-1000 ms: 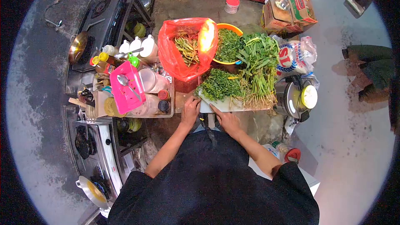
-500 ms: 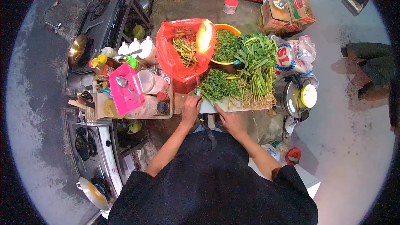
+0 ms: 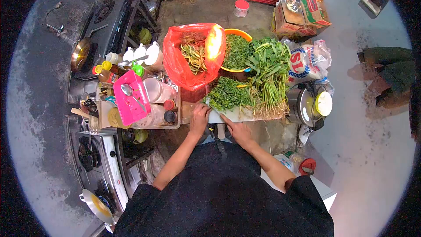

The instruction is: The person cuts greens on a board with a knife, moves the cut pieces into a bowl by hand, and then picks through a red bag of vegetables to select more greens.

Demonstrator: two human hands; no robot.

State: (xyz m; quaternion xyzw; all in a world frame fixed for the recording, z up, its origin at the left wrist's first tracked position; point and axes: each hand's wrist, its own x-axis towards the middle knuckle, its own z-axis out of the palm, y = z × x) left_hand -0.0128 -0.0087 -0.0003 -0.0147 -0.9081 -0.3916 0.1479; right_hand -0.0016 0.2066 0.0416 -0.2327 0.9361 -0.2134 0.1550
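A pile of chopped leafy greens point(image 3: 229, 94) lies on the white cutting board point(image 3: 241, 114) in front of me. My left hand point(image 3: 200, 117) is at the board's left end, fingers bent together beside the greens; whatever is under them is hidden. On the near edge, my right hand point(image 3: 239, 132) is closed with its index finger stretched forward along what looks like a knife point(image 3: 217, 111), its thin blade slanting toward the left fingertips. Most of the handle is covered by the hand. Right of the pile rests a bundle of long-stemmed greens point(image 3: 269, 74), roots toward me.
Behind the board stand a red plastic bag point(image 3: 175, 68) of trimmings and an orange-rimmed basin point(image 3: 237, 69) of cut greens. A pink tray point(image 3: 127, 112) with spoons sits left, among bottles and jars. A metal pot point(image 3: 302, 109) stands right. Stoves point(image 3: 107, 156) line the left side.
The view has shifted slightly, so the bag and board appear a little lower. Both hands stay at the board's near edge, with the right hand slightly further left.
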